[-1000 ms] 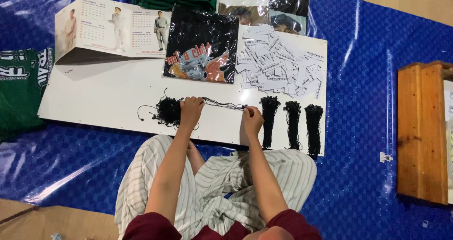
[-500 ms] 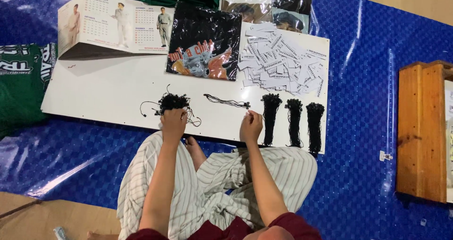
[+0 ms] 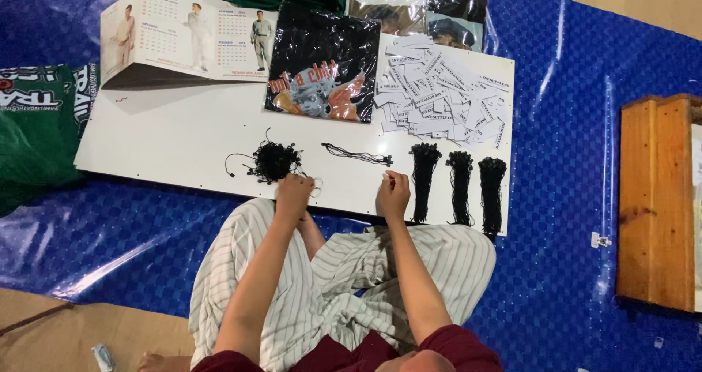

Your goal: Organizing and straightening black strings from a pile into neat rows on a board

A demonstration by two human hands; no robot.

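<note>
1. Head view looks down on a seated person in striped trousers at a white board (image 3: 168, 141) laid on a blue tarp (image 3: 570, 196).
2. The left hand (image 3: 294, 196) sits at the board's near edge, fingers curled shut on thin black strings drawn from the tangled pile of black strings (image 3: 274, 160) just beyond it; the pile lies left of the board's centre.
3. The right hand (image 3: 393, 194) rests near the same edge, fingers bent inward; whether they pinch anything cannot be told.
4. A small laid-out string bunch (image 3: 358, 155) lies between the pile and three sorted black bundles (image 3: 459, 185), which stand side by side right of the right hand.
5. Farther back lie a heap of white paper tags (image 3: 446, 94), a black printed shirt in plastic (image 3: 322, 68) and an open calendar (image 3: 183, 35); a wooden box (image 3: 658, 204) stands well apart at the right.
</note>
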